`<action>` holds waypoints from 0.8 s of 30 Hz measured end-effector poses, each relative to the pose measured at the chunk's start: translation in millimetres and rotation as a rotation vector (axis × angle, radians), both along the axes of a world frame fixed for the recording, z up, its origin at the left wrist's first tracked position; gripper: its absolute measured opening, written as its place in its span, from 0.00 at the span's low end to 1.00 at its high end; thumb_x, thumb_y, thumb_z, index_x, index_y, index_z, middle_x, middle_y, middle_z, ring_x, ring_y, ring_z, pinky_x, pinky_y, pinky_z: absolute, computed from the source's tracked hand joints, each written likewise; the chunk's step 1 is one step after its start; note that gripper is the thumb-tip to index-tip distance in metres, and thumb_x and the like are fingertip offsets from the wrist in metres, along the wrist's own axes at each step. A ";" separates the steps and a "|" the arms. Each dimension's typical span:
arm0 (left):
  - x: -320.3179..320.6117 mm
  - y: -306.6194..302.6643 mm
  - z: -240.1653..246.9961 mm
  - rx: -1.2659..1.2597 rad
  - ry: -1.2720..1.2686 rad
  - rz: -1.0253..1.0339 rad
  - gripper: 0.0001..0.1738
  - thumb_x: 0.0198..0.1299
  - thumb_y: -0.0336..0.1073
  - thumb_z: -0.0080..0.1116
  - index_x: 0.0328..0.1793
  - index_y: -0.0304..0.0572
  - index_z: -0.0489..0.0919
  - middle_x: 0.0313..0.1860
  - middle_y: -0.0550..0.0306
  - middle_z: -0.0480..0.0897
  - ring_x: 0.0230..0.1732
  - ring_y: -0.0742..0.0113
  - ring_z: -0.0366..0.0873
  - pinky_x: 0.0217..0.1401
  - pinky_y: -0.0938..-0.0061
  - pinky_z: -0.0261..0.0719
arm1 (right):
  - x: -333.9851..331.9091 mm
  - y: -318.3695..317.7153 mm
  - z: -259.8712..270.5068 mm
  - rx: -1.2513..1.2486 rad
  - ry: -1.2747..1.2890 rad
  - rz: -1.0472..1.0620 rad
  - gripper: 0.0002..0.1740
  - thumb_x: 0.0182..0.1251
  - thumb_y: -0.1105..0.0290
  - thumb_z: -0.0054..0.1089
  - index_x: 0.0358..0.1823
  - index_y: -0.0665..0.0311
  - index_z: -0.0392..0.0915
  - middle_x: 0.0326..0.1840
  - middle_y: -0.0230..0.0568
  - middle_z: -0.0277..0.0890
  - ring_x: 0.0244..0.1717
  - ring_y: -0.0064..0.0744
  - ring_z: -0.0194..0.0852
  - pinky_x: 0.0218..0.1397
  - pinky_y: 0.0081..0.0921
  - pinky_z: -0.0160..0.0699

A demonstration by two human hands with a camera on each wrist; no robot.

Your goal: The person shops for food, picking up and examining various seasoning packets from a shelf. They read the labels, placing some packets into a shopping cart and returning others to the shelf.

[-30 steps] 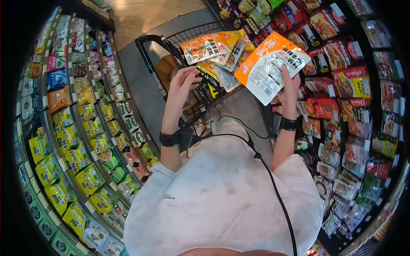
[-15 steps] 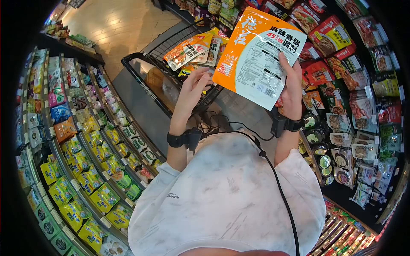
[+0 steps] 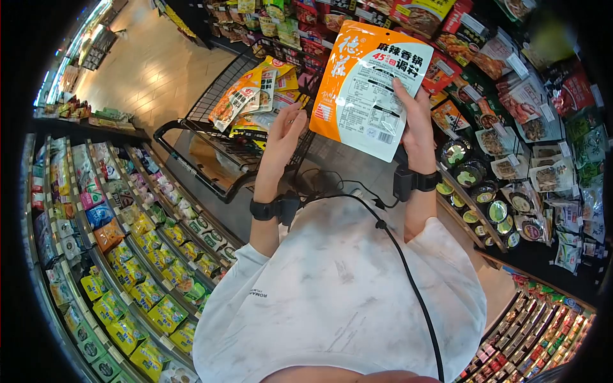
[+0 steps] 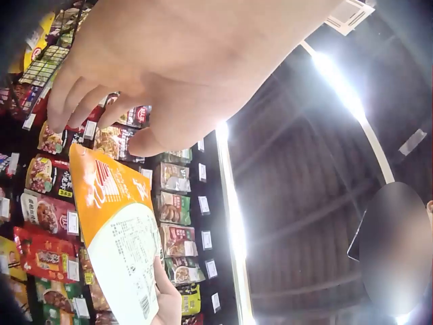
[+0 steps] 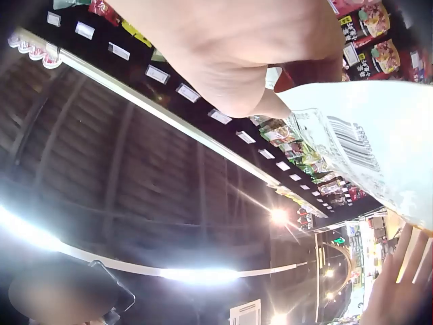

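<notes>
My right hand (image 3: 418, 124) grips an orange and white packet (image 3: 373, 89) by its lower right edge, thumb on the printed face, fingers behind it. The packet is tilted, its text and barcode facing up. Left of it, my left hand (image 3: 284, 137) hangs in the air with relaxed, slightly bent fingers, holding nothing. In the left wrist view that hand (image 4: 149, 74) is above the packet (image 4: 118, 230), apart from it. The right wrist view shows the packet's barcode side (image 5: 358, 142) close up beside the right hand (image 5: 250, 54).
A black wire shopping cart (image 3: 214, 96) stands ahead on the left, with several orange and yellow packets (image 3: 242, 96) in it. Stocked shelves (image 3: 147, 255) run along the left; racks of packaged food (image 3: 504, 137) line the right. A black cable (image 3: 408, 274) crosses the shirt.
The packet has come in from the right, nearer the body and flatter to view, still in the right hand. The cart and shelves have shifted in view as the body turned.
</notes>
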State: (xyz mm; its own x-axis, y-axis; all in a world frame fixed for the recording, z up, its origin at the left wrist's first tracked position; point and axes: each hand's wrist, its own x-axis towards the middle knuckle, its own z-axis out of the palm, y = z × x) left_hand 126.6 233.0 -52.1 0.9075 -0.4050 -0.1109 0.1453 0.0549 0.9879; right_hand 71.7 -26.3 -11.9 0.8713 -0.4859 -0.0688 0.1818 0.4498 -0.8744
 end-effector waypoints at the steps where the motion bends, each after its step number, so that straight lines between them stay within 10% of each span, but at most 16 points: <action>1: -4.3 -11.0 -1.2 -0.039 0.014 0.007 0.24 0.75 0.42 0.53 0.70 0.34 0.70 0.56 0.55 0.80 0.54 0.73 0.77 0.58 0.76 0.75 | -5.0 -10.9 -3.8 0.004 0.007 -0.001 0.19 0.70 0.70 0.64 0.59 0.70 0.75 0.54 0.43 0.81 0.51 0.31 0.82 0.53 0.28 0.82; 12: -49.2 -132.4 7.0 0.047 -0.109 -0.157 0.25 0.74 0.39 0.55 0.71 0.34 0.69 0.65 0.52 0.76 0.66 0.63 0.74 0.70 0.69 0.71 | -60.0 -99.1 -39.9 -0.060 0.033 -0.118 0.21 0.71 0.69 0.64 0.60 0.70 0.73 0.57 0.43 0.80 0.54 0.29 0.79 0.59 0.27 0.76; 17: -63.5 -182.6 10.5 0.096 -0.128 -0.424 0.52 0.58 0.36 0.74 0.80 0.28 0.51 0.74 0.42 0.65 0.74 0.58 0.63 0.76 0.65 0.63 | -72.8 -99.1 -52.0 -0.108 -0.024 -0.066 0.19 0.72 0.70 0.61 0.60 0.70 0.73 0.56 0.41 0.80 0.55 0.25 0.78 0.57 0.25 0.76; 24: -68.7 -212.7 -10.1 0.068 -0.297 -0.606 0.58 0.50 0.26 0.73 0.83 0.36 0.48 0.69 0.43 0.71 0.69 0.60 0.69 0.71 0.70 0.66 | -81.4 -76.0 -50.5 -0.104 -0.022 -0.186 0.20 0.74 0.69 0.58 0.63 0.70 0.69 0.57 0.41 0.78 0.56 0.23 0.77 0.56 0.24 0.77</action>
State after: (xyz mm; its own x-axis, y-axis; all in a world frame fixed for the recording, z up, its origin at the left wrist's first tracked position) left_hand 57.9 20.4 -62.2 0.5181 -0.8529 0.0643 -0.1470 -0.0148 0.9890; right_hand -9.7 -102.3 -62.4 0.7668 -0.6418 0.0087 0.2731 0.3140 -0.9093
